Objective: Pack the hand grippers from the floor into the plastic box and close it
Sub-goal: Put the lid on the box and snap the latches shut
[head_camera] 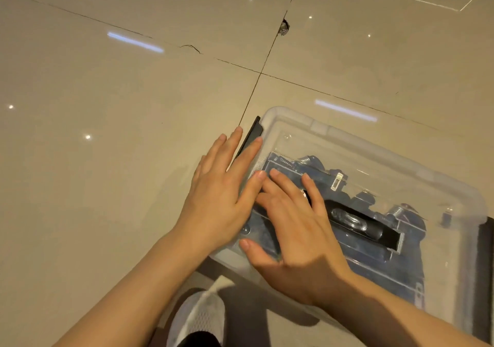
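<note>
Item: clear plastic box (379, 159), lidded, standing on a glossy beige tiled floor (107, 106), lower right of the scene. Lid (347, 143): transparent, seated on the box rim, with a black carry handle (374, 229) lying flat in a recess near its middle. Left end of box: a black latch (251, 135), swung outward and tilted, not snapped down. Right end: a dark strip, probably the matching latch, only partly in view at the edge. Contents: hand grippers (307, 163), seen through the lid as dark blue-black shapes with metal coil springs, filling much of the interior; their number cannot be told. Left hand (222, 194): flat, fingers spread, palm down over the box's left edge, fingertips resting at and beside the black latch; gripping nothing. Right hand (296, 229): flat on the lid, fingers extended toward the left hand and nearly touching its thumb, palm pressing over the grippers beneath; gripping nothing. Also present: a white mesh shoe (197, 317) at the bottom, just beside the box's near corner.
</note>
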